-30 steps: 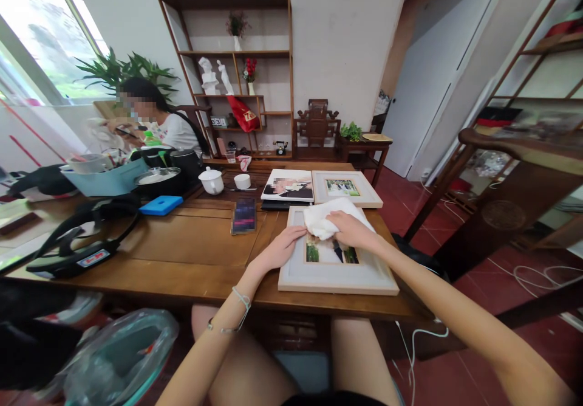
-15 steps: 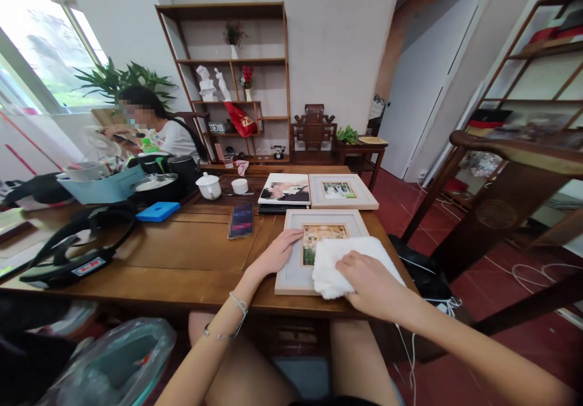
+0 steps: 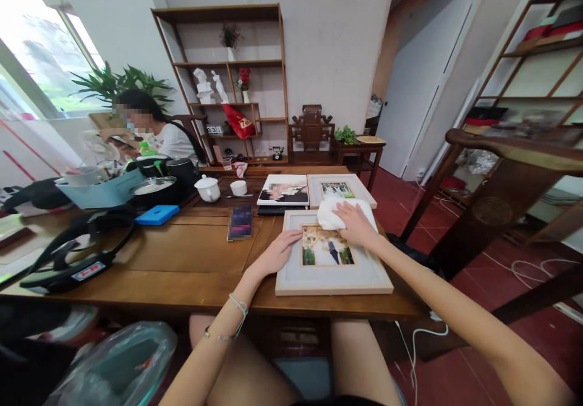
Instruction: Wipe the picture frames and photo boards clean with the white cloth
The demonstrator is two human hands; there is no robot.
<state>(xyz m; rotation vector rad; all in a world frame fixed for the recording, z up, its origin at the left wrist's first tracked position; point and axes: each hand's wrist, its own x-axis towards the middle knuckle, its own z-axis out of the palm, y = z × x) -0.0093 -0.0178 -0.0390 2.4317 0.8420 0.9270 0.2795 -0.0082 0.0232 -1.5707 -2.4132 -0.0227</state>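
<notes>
A picture frame (image 3: 334,282) with pale wood edges and a small photo inside lies flat on the wooden table (image 3: 182,260). My left hand (image 3: 277,251) rests on its left side, fingers stretched out over the border. My right hand (image 3: 355,220) presses a folded white cloth (image 3: 328,213) against the frame's far right part, its fingers over the cloth. That cloth covers the far right corner and overlaps the near edge of a second picture frame (image 3: 367,196) behind. Left of the second frame is a photo book (image 3: 283,190) on a dark item.
A phone (image 3: 240,222), a white lidded cup (image 3: 208,188) and a small white bowl (image 3: 238,188) stand left of the frame. Farther left are a blue box (image 3: 157,214) and a black headset-like strap (image 3: 86,254). Another person (image 3: 168,135) sits across. A wooden chair (image 3: 492,211) stands right.
My right hand has moved the white cloth away from me, from the frame's near right part to its far edge, uncovering the photo. My left hand has stayed in place.
</notes>
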